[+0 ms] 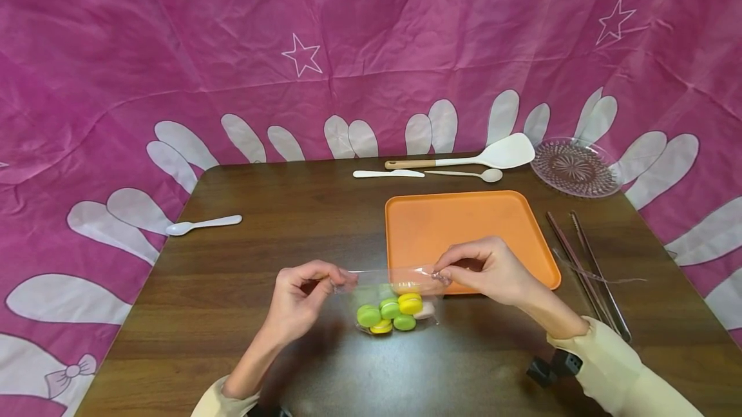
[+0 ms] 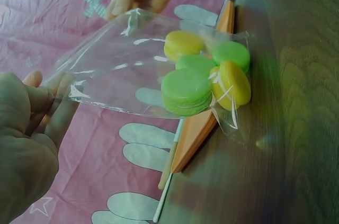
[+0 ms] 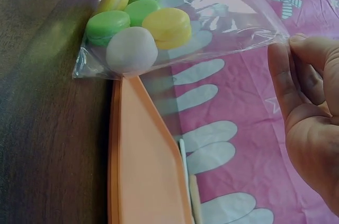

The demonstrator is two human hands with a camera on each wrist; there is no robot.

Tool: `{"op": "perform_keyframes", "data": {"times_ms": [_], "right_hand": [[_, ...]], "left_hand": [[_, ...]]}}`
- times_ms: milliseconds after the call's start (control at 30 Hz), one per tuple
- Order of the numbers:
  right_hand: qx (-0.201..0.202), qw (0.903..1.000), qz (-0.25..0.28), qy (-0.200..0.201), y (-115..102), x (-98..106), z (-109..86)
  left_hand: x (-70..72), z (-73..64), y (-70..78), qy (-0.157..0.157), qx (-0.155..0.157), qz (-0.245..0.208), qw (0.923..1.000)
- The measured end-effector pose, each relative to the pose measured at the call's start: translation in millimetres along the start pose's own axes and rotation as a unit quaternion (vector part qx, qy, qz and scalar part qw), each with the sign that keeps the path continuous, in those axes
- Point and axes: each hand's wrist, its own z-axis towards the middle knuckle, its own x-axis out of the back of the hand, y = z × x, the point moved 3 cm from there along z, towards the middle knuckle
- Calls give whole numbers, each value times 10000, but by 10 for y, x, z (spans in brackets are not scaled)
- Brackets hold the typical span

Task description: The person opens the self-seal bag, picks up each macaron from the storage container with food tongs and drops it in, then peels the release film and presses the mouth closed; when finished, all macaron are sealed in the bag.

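A clear plastic bag (image 1: 371, 280) hangs between both hands, stretched along its top edge. My left hand (image 1: 301, 298) pinches the left top corner, and my right hand (image 1: 487, 272) pinches the right one. At the bottom of the bag lie several macarons: green ones (image 2: 185, 89), yellow ones (image 3: 167, 27) and a whitish one (image 3: 132, 50). Behind the bag, its near edge partly covered by my right hand and the bag, lies an orange tray (image 1: 464, 217).
At the back lie a white spatula (image 1: 504, 151), a plastic knife (image 1: 388, 174) and a pale spoon (image 1: 490, 175). A white spoon (image 1: 203, 224) rests at the left edge. On the right are a clear patterned plate (image 1: 575, 167), metal tongs (image 1: 599, 275) and a thin clear strip (image 1: 603, 275).
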Motion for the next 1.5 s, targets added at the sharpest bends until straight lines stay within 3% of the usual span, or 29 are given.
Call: {"op": "perform_keyframes", "data": {"times_ms": [233, 467, 800, 933, 1067, 1167, 1300, 1400, 1500], "right_hand": [[33, 9999, -126, -86, -20, 4, 7], [211, 9995, -206, -120, -55, -15, 14], [555, 9978, -327, -161, -94, -24, 8], [644, 9972, -325, -213, -105, -31, 14], [674, 9968, -400, -149, -110, -35, 12], [820, 9936, -773, 18, -117, -42, 8], [1264, 9804, -1481, 291, -144, -57, -4], [1446, 9728, -1757, 435, -161, -70, -17], [1290, 9747, -1753, 498, -167, -76, -30]], "left_hand": [[14, 15, 9, -104, -138, 201, 9996], [44, 6, 4, -275, 71, 284, 9992], [60, 0, 6, -449, 178, -45, 9988], [48, 8, 28, -358, 208, -132, 9991], [10, 14, 38, -110, 386, 276, 9988], [-16, 9, 66, 83, 135, 921, 9956], [-47, -4, 120, 313, -520, 1741, 9829], [-63, -16, 136, 381, -772, 1941, 9772], [-71, -21, 140, 369, -767, 1921, 9777]]}}
